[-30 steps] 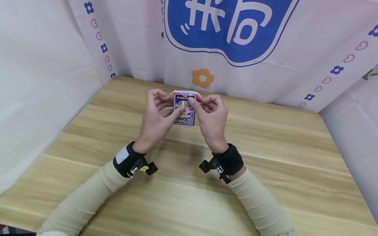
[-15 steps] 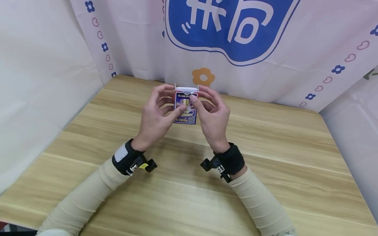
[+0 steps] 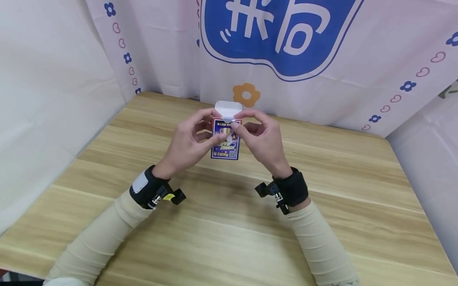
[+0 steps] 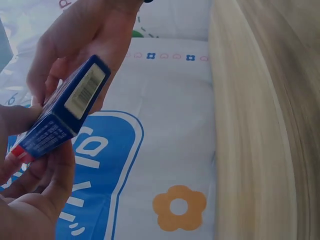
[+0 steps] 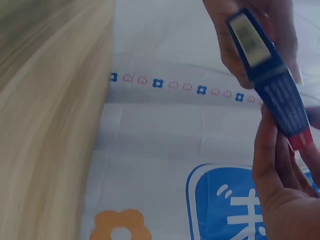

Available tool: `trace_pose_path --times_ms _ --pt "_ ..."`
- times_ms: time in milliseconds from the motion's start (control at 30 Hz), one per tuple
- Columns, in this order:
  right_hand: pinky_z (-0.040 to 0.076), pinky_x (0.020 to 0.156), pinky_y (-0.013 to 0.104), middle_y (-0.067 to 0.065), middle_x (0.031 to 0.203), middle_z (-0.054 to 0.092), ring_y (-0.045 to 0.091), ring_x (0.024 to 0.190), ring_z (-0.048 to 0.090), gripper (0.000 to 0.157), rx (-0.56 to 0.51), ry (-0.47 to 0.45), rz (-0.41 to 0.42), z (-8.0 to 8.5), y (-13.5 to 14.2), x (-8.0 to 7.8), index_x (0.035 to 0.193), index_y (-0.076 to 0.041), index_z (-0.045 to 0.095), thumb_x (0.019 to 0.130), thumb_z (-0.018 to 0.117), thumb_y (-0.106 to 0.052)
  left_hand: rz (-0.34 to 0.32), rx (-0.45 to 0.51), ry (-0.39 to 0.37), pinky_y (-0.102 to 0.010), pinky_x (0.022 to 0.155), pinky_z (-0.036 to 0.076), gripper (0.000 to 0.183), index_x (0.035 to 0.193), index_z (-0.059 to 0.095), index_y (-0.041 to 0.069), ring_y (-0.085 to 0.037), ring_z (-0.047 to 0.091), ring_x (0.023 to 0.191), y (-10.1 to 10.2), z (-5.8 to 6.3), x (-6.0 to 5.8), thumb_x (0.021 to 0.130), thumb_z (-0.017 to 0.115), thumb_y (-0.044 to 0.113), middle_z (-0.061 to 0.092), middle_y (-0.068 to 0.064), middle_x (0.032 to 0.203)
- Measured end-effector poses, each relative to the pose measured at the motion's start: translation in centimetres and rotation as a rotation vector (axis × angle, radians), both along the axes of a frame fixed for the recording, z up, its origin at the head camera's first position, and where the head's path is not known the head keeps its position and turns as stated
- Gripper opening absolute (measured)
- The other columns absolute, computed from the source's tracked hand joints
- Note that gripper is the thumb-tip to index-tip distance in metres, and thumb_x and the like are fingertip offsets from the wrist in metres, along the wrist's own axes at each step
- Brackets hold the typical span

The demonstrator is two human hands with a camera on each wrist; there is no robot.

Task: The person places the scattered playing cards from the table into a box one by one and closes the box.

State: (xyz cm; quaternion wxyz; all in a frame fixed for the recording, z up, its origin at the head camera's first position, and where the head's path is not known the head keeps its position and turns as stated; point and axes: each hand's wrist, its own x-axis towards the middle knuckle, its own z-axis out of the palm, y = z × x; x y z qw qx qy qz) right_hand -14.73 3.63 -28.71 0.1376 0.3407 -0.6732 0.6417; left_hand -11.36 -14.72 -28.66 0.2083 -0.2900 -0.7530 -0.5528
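Observation:
A small blue cardboard box (image 3: 225, 153), the size of a playing-card pack, is held up over the table with its printed front towards me. Its white top flap (image 3: 228, 106) stands up, unfolded. My left hand (image 3: 189, 137) grips the left side, thumb across the front and index finger at the top edge. On the right, my right hand (image 3: 262, 137) pinches the upper corner, its thumb on the front and index finger at the top opening. Both wrist views show the box's barcoded bottom end (image 4: 84, 91) and a text-covered side (image 5: 285, 102). Fingers partly hide the side flaps.
The wood-grain table (image 3: 229, 238) lies beneath both arms. Behind its far edge hangs a white cloth (image 3: 171, 51) with a blue logo and an orange flower. White cloth also closes off the left and right sides.
The side flaps, upright half a second ago, are now covered by the index fingers, which have moved inward over the top. The white top flap shows more fully, and the box sits slightly lower.

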Motion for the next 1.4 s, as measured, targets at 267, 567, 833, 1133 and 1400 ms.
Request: trace_pose_path --times_ms 267,567,833,1133,1400 --pt "0.058 0.059 0.035 0.023 0.107 0.053 0.029 0.070 0.067 0.049 0.074 0.073 0.015 0.6 0.1 0.3 0.129 0.004 0.049 0.083 0.062 0.013 -0.016 0.012 -0.091 -0.043 0.075 0.055 0.043 0.120 0.051 -0.006 -0.026 0.060 0.089 -0.3 0.2 -0.3 0.081 0.068 -0.009 0.060 -0.021 0.101" --pt "0.057 0.070 0.036 0.019 0.089 0.054 0.024 0.080 0.062 0.018 0.070 -0.012 -0.052 0.2 -0.5 0.6 0.104 0.011 0.066 0.087 0.062 0.005 0.078 -0.059 0.066 -0.043 0.068 0.057 0.026 0.103 0.058 -0.006 -0.022 0.063 0.084 -0.6 -0.7 -0.8 0.080 0.070 -0.007 0.065 -0.018 0.096" --pt "0.058 0.062 0.039 0.024 0.098 0.066 0.032 0.069 0.066 0.017 0.007 -0.135 -0.101 0.0 -0.7 0.3 0.100 0.011 0.067 0.087 0.065 0.002 0.229 -0.409 0.416 -0.037 0.069 0.056 0.058 0.115 0.060 0.002 -0.020 0.058 0.093 -0.4 -3.3 -2.1 0.069 0.083 0.030 0.064 -0.016 0.108" --pt "0.058 0.065 0.041 0.021 0.092 0.065 0.030 0.072 0.062 0.017 0.024 -0.208 -0.017 0.5 0.4 -0.1 0.100 0.009 0.068 0.086 0.066 0.000 0.222 -0.475 0.463 -0.044 0.073 0.056 0.051 0.117 0.062 0.009 -0.027 0.055 0.098 -0.4 -3.6 -2.2 0.072 0.080 0.023 0.060 -0.021 0.114" --pt "0.057 0.064 0.031 0.021 0.093 0.068 0.024 0.073 0.062 0.015 0.047 -0.230 -0.018 0.9 0.8 -0.3 0.096 0.010 0.069 0.085 0.067 -0.001 0.220 -0.499 0.534 -0.044 0.076 0.055 0.047 0.117 0.064 0.008 -0.028 0.054 0.101 -0.5 -3.6 -2.2 0.074 0.078 0.021 0.058 -0.022 0.115"
